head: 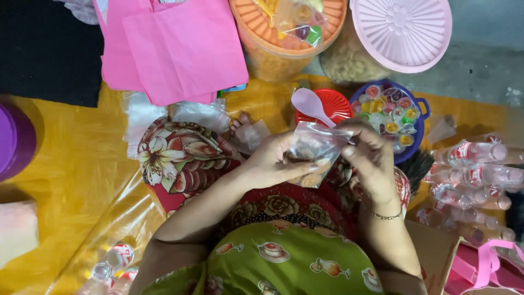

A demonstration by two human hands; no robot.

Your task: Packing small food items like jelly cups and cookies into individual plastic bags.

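Observation:
My left hand (275,161) and my right hand (371,153) meet over my lap, both gripping a small clear plastic bag (314,145) with pale snack pieces in its lower part. The left fingers pinch the bag's lower left side. At the bag's upper right edge the right fingers pinch its mouth. Just beyond the bag a pale pink plastic spoon (311,105) rests on a red lidded container (333,104).
A blue bowl (421,106) of small coloured jelly cups stands right of the red container. Behind are an orange tub (270,54) of snacks, a jar with a pink lid (401,33), and pink cloth bags (174,49). Small water bottles (475,175) lie at right and lower left.

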